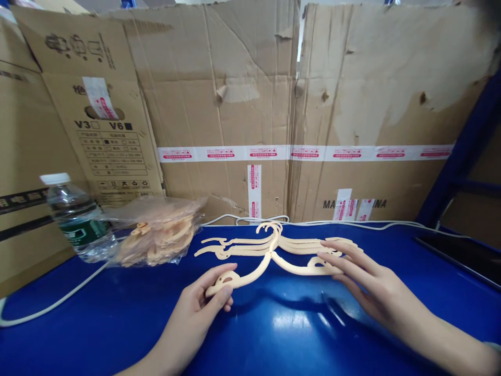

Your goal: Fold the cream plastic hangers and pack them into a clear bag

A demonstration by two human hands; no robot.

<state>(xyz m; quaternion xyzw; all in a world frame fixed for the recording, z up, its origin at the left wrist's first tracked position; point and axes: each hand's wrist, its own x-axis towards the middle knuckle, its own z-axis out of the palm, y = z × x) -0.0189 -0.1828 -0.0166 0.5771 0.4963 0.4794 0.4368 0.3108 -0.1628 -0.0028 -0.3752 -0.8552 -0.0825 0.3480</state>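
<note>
My left hand [203,300] pinches one end of a beige plastic folding hanger [289,267], with the thumb on top of its looped tip. The hanger's two arms spread out from a centre joint, and its hook points away from me. At the other arm's tip is my right hand [368,277], its fingers stretched out and apart; whether they touch the tip I cannot tell. Behind this hanger, several similar beige hangers [246,249] lie lined up on the blue table [274,339], their hooks bunched together.
A clear plastic bag [164,235] full of beige hanger parts lies at the left, beside a water bottle [80,219] with a white cap. Cardboard panels [235,104] wall off the back. A white cable [50,305] runs along the table, and a dark flat object [462,256] sits at the right.
</note>
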